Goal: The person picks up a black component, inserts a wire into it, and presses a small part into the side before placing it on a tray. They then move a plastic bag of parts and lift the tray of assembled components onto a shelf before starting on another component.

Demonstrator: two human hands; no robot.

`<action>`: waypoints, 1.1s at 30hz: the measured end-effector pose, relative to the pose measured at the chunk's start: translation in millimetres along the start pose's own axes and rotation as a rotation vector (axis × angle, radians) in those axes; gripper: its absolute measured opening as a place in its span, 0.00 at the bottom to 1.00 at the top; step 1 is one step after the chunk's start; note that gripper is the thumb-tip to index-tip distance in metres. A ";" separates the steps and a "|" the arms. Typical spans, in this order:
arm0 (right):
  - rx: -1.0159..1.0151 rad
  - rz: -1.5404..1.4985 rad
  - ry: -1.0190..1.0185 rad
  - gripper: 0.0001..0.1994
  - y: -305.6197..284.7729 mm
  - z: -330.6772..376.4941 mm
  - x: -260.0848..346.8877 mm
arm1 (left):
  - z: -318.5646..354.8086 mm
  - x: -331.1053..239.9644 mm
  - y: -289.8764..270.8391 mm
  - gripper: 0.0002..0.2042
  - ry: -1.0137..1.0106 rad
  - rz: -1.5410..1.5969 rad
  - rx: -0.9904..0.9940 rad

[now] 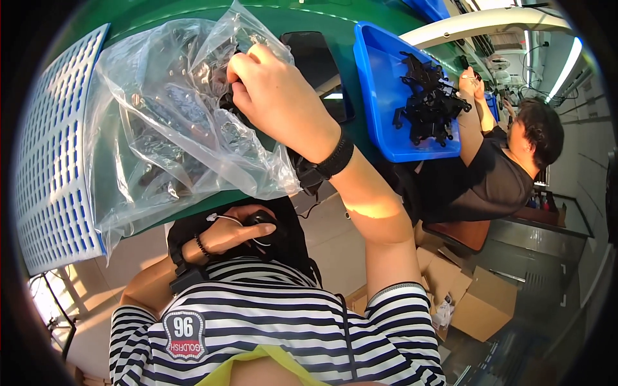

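My right hand [277,96], with a black band on its wrist, is curled closed over the clear plastic bag [187,145] on the table. Its fingertips are turned away, so what they grip is hidden; dark bits show just below them. Inside the bag lie many small parts, blurred by the folded plastic. Low at my lap, my left hand [228,233] is wrapped round a black rounded object [264,222], its thumb lying across it. A thin white strand shows beside that object. A dark beaded bracelet circles my left wrist.
A dark phone [315,71] lies on the green table [154,14], right of the bag. Beyond it, a blue tray [376,83] holds several black plastic parts [428,106]. A white slotted panel [55,154] lies at left. A co-worker [496,161] sits at right; cardboard boxes [483,302] stand on the floor.
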State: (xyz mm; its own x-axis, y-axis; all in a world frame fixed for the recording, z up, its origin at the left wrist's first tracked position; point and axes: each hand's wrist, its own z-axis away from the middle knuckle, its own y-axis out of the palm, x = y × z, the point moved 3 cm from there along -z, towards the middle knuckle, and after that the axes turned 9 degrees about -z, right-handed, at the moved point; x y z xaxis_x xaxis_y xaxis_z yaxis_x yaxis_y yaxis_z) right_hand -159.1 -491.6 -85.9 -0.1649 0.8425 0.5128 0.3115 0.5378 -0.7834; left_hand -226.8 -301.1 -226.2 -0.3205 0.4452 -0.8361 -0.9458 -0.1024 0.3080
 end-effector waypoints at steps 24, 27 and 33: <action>0.250 -0.607 0.467 0.09 -76.2 176.2 59.4 | -6.7 5.0 6.2 0.17 0.041 -0.086 -0.032; 0.387 -0.843 0.826 0.10 -49.6 224.1 36.4 | -5.3 4.8 10.4 0.17 -0.013 -0.031 -0.062; 0.111 -1.033 0.989 0.14 24.5 334.3 -11.8 | -15.9 1.7 15.3 0.17 -0.130 0.038 -0.027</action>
State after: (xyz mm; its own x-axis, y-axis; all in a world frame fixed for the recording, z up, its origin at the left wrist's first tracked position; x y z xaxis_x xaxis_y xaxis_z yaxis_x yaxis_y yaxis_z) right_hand -462.3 -478.2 -228.6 0.4528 -0.2624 0.8521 0.3748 0.9232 0.0852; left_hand -242.6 -316.1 -230.1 -0.3480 0.5519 -0.7578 -0.9349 -0.1445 0.3241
